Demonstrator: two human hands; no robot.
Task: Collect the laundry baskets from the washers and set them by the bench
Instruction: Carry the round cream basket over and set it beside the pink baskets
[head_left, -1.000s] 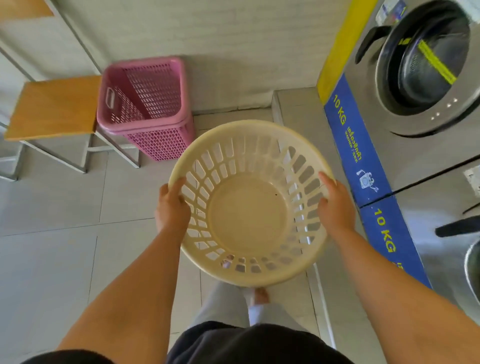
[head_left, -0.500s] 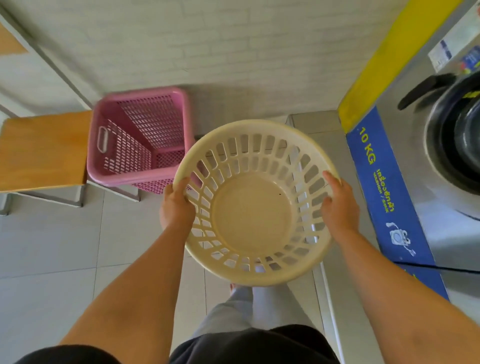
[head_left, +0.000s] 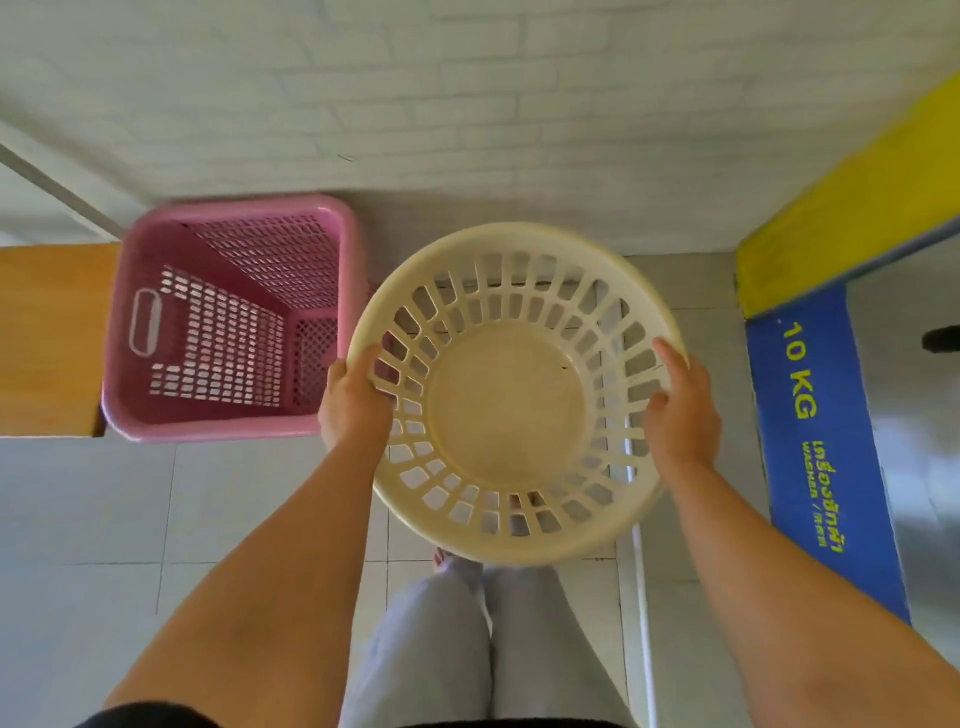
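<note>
A round cream laundry basket (head_left: 511, 400) with slotted sides hangs in front of me, empty, above the tiled floor. My left hand (head_left: 353, 402) grips its left rim and my right hand (head_left: 683, 408) grips its right rim. A square pink laundry basket (head_left: 234, 317), also empty, stands on the floor against the wall, just left of the cream one and right beside the wooden bench (head_left: 49, 338).
A white brick wall (head_left: 467, 104) runs across the far side. A washer (head_left: 904, 415) with a blue "10 KG" panel and a yellow strip stands at the right. My legs show below the basket on the grey floor tiles (head_left: 104, 519).
I have stepped closer to the wall and the pink basket with the cream basket held in both hands. The washers have slid off to the right of the view.
</note>
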